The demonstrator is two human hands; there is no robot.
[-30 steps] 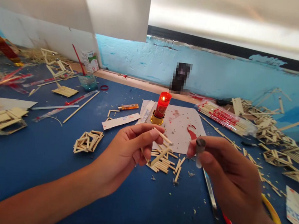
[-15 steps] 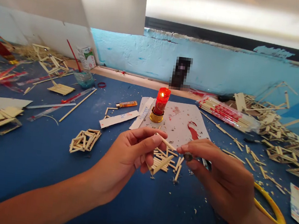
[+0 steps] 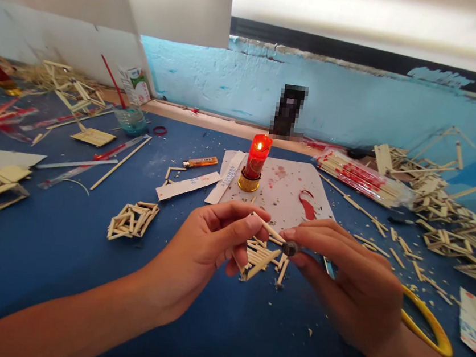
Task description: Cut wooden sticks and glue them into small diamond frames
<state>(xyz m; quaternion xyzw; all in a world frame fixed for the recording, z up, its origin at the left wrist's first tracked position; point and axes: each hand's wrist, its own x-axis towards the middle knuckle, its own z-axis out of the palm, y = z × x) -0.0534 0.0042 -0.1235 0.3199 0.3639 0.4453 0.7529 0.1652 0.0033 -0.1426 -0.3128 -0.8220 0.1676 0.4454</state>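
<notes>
My left hand (image 3: 207, 244) pinches a small frame of thin wooden sticks (image 3: 269, 228) between thumb and fingers, its joined sticks angling below the fingertips. Facing it, my right hand (image 3: 350, 283) grips a rod with a dark, rounded end (image 3: 290, 248); most of the rod is hidden by the fingers. That dark end meets or nearly meets the stick's right tip; I cannot tell whether they touch. Just beyond my hands, a lit red candle (image 3: 258, 158) stands in a gold base on a white sheet (image 3: 282, 189). Short cut sticks (image 3: 261, 253) lie beneath the frame.
A stick bundle (image 3: 130, 220), a lighter (image 3: 200, 162) and white card strips (image 3: 189, 185) lie left of the candle. Bagged sticks (image 3: 362, 178) and stick structures (image 3: 449, 211) crowd the right. Yellow scissor handles (image 3: 433, 332) rest by my right wrist. A glass jar (image 3: 130, 120) stands far left.
The right hand has shifted slightly left, bringing the rod's dark end up to the stick's tip. The left hand keeps its hold on the frame. The view has moved slightly.
</notes>
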